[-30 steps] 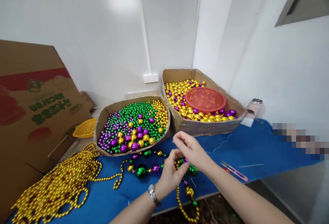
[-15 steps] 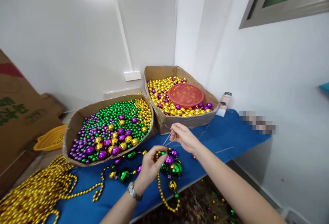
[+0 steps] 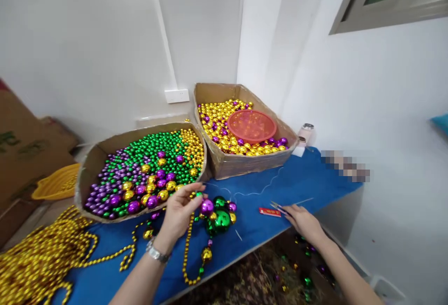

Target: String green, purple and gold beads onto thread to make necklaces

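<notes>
My left hand (image 3: 180, 214), a metal watch on its wrist, pinches a bead necklace (image 3: 221, 221) by its upper end. Large green, purple and gold balls hang below the fingers, with a loop of small gold beads (image 3: 187, 253) on the left. To the right, my right hand (image 3: 303, 223) is low over the blue table cover, its fingers closed round a pair of thread snips (image 3: 278, 208) whose metal blades point left. Beside the blades lies a small red packet (image 3: 269, 212). A thin clear thread (image 3: 257, 195) curves across the cover behind the necklace.
Two cardboard boxes (image 3: 245, 167) hold loose beads; a red basket (image 3: 252, 126) sits in the rear one. Gold bead strands (image 3: 38, 253) are heaped at left near a yellow basket (image 3: 58, 183). The blue table (image 3: 140, 281) ends at a front edge; stray beads lie below.
My right hand has let go of the thread by my left hand, moved right and down, and taken hold of the snips. My left hand has shifted left with the necklace.
</notes>
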`<state>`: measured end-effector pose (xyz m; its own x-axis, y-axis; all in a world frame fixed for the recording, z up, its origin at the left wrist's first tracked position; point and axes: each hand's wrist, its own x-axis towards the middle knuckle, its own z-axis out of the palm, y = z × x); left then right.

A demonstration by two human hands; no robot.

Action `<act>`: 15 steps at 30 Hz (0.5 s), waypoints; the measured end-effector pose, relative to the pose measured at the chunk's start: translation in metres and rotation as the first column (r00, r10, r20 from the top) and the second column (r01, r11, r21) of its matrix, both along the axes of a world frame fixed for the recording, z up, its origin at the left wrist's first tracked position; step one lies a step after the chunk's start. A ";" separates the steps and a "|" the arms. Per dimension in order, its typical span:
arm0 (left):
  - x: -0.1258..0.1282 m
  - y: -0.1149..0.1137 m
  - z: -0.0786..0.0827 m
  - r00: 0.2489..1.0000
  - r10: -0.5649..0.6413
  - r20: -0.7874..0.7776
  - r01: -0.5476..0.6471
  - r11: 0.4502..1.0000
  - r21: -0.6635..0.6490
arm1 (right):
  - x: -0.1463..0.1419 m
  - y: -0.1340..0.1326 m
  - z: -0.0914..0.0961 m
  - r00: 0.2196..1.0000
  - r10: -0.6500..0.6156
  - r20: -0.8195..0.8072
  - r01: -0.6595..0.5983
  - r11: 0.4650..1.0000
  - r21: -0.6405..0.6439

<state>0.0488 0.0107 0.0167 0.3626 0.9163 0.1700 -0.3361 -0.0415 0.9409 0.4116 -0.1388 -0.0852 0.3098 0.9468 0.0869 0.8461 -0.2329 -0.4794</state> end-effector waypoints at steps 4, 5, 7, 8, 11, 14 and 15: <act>0.004 -0.016 -0.009 0.986 -0.147 -0.078 0.147 0.989 -0.009 | 0.002 0.010 -0.006 0.995 -0.038 -0.097 0.044 0.997 0.057; 0.005 -0.018 -0.009 0.982 -0.169 -0.080 0.168 0.986 -0.013 | -0.001 0.013 -0.005 0.988 -0.052 -0.144 0.062 0.996 0.067; 0.005 -0.020 -0.009 0.977 -0.197 -0.078 0.196 0.980 -0.022 | -0.016 0.019 0.001 0.969 -0.059 -0.239 0.080 0.994 0.080; 0.005 -0.021 -0.008 0.975 -0.207 -0.077 0.206 0.978 -0.024 | -0.028 0.021 0.006 0.951 -0.046 -0.305 0.075 0.994 0.084; 0.004 -0.023 -0.006 0.968 -0.235 -0.085 0.234 0.972 -0.020 | -0.077 0.022 0.032 0.765 0.049 -0.642 0.008 0.996 0.085; 0.004 -0.024 -0.005 0.959 -0.265 -0.100 0.265 0.964 -0.020 | -0.124 0.026 0.066 0.494 0.133 -0.859 -0.126 0.989 0.081; 0.004 -0.025 -0.004 0.956 -0.276 -0.102 0.275 0.961 -0.021 | -0.137 0.029 0.076 0.499 0.167 -0.850 -0.178 0.980 0.088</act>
<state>0.0532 -0.0140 0.0123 0.6162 0.7795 0.1124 -0.2345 0.0454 0.9710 0.2747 -0.1100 -0.0095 0.0599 0.9890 -0.1353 0.0573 -0.1387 -0.9887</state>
